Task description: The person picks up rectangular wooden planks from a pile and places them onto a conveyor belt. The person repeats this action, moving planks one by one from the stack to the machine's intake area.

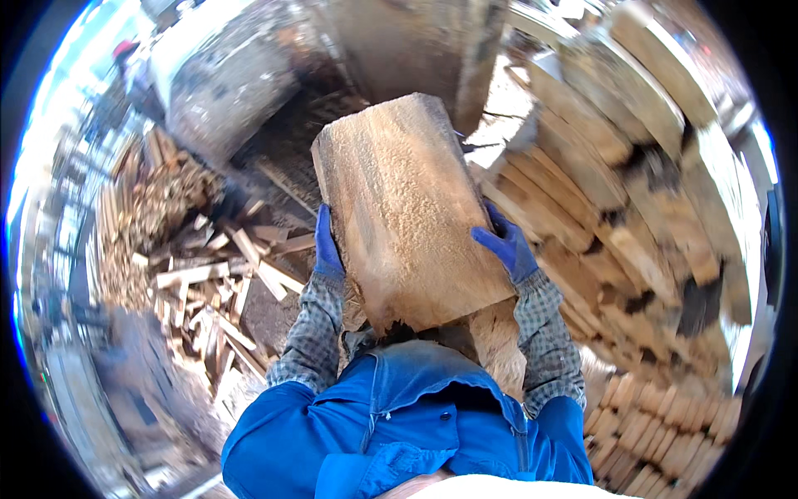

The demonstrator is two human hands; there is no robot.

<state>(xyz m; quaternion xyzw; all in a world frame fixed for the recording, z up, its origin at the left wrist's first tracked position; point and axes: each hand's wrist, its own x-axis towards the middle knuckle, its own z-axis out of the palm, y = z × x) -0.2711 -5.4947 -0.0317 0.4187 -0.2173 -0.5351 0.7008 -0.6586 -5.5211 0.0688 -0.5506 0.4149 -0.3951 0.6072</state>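
A big stack of sawn timber [615,191] fills the right side, with a heap of scrap wood [220,291] on the left. Between them, a thick wooden block [407,208] is held in front of the person's torso, tilted slightly. Both forearms, in checked sleeves [549,341], reach forward, well apart. The blue-gloved hands clasp the block from opposite sides: the left hand [327,246] lies upright along its left edge; the right hand [510,246] grips the right edge, one digit pointing inward.
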